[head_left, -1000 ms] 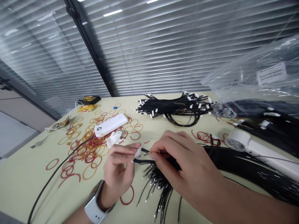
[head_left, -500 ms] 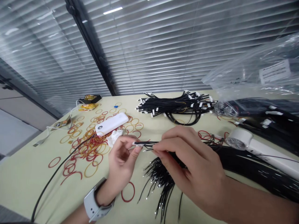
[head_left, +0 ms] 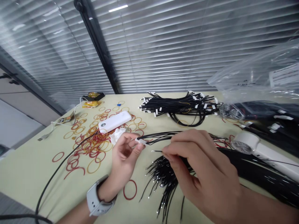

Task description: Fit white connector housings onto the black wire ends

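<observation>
Where the hands meet: the left hand (head_left: 123, 157), a white smartwatch (head_left: 97, 197) on its wrist, has thumb and fingertips clamped on a small white plastic connector (head_left: 140, 141); the right hand (head_left: 201, 165) pinches thin black wires, its fingers together.

Connector's place: at the left fingertips, just left of the right hand, with its wires running rightward toward the right hand.

Counts: two hands; one connector in hand; one thin wire tip (head_left: 153, 151) showing left of the right fingers.

Bundles: one loose sheaf of thin black wires with shiny ends (head_left: 161, 177), below the right hand; one heap of black cables with white connectors (head_left: 179, 107), upper centre.

Left of the hands: one white rectangular power bank (head_left: 115, 121); one crumpled white tissue (head_left: 117, 136), beside it; too many red and tan rubber bands (head_left: 93, 140) to count.

Right edge: one thick coil of black cable (head_left: 254, 168); one white cylindrical device (head_left: 263, 154); one clear plastic bag (head_left: 254, 77), upper right.
</observation>
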{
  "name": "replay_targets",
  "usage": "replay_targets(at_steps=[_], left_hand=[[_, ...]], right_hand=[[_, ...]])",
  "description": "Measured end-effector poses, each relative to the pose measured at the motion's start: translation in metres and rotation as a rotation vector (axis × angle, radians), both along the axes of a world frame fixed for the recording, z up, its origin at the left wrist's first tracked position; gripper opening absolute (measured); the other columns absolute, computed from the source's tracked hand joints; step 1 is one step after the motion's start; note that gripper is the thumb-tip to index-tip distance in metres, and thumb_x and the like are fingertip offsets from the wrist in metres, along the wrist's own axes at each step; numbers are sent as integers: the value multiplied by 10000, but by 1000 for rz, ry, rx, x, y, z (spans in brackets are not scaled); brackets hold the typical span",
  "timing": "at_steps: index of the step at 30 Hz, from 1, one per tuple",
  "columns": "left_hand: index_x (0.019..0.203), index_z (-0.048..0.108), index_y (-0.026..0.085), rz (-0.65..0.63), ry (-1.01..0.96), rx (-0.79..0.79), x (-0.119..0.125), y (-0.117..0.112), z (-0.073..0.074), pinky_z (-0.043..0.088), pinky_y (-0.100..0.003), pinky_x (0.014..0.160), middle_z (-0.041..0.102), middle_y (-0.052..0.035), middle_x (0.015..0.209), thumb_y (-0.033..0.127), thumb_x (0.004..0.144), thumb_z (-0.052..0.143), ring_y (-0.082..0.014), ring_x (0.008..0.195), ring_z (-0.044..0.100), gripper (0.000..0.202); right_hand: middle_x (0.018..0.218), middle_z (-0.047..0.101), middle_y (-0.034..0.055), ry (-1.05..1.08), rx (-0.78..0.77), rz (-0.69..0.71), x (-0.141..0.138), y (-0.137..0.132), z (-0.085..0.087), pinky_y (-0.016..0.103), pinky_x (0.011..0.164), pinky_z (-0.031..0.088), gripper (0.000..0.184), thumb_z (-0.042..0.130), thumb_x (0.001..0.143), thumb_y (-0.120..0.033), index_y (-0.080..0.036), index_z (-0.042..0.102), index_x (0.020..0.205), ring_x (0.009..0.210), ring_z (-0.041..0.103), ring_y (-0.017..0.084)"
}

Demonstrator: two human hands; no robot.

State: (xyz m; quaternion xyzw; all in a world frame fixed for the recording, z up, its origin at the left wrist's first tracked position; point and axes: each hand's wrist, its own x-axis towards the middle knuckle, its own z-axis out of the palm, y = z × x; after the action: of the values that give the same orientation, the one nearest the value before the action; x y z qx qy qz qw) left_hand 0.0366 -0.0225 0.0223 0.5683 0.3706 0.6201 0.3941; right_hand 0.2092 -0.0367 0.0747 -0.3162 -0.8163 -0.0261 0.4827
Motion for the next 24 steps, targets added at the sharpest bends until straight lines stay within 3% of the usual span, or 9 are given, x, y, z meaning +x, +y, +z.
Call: replay_targets(at_steps=[5, 8, 11, 14, 18, 24], left_hand=[[839, 508, 155, 24, 32, 22, 1, -1, 1, 465, -141, 615, 566, -7, 740, 75, 770, 583, -79, 695, 561, 129], [834, 501, 150, 13, 77, 112, 1, -2, 2, 475, -145, 643, 534, -12, 773, 16, 770, 547, -73, 735, 544, 156], [866, 501, 140, -7, 172, 316, 0, -3, 1, 520, -255, 722, 516, -33, 818, -46, 756, 493, -117, 810, 559, 217], [897, 507, 126, 51, 374, 587, -3, -6, 2, 537, -339, 734, 529, -52, 855, -96, 706, 473, -163, 836, 576, 295], [899, 492, 120, 135, 521, 737, -7, -12, 6, 550, -308, 708, 528, -47, 864, -133, 656, 461, -177, 858, 589, 352], [872, 482, 116, 88, 650, 794, -14, -16, 16, 548, -264, 730, 503, -39, 904, -121, 626, 506, -167, 893, 585, 343]], right_hand=[[762, 537, 4, 31, -2, -71, 0, 2, 4, 228, 665, 384, 110, 468, 807, -66, -167, 495, 774, 728, 492, 82], [748, 535, 7, 34, -29, -112, 3, 2, 9, 236, 652, 381, 100, 471, 800, -78, -167, 503, 770, 701, 488, 92], [724, 528, 12, -37, -76, -144, 5, 4, 13, 253, 635, 370, 94, 480, 801, -117, -167, 509, 727, 687, 485, 110], [693, 518, -12, -97, -212, -96, 4, 7, 13, 248, 632, 359, 102, 500, 791, -137, -176, 500, 696, 672, 484, 106], [702, 508, -23, -122, -266, -50, 1, 5, 7, 263, 642, 327, 99, 499, 793, -149, -179, 491, 699, 664, 463, 105], [680, 498, -20, -114, -287, -20, -1, -1, 0, 273, 635, 302, 121, 486, 792, -139, -173, 487, 676, 639, 442, 105]])
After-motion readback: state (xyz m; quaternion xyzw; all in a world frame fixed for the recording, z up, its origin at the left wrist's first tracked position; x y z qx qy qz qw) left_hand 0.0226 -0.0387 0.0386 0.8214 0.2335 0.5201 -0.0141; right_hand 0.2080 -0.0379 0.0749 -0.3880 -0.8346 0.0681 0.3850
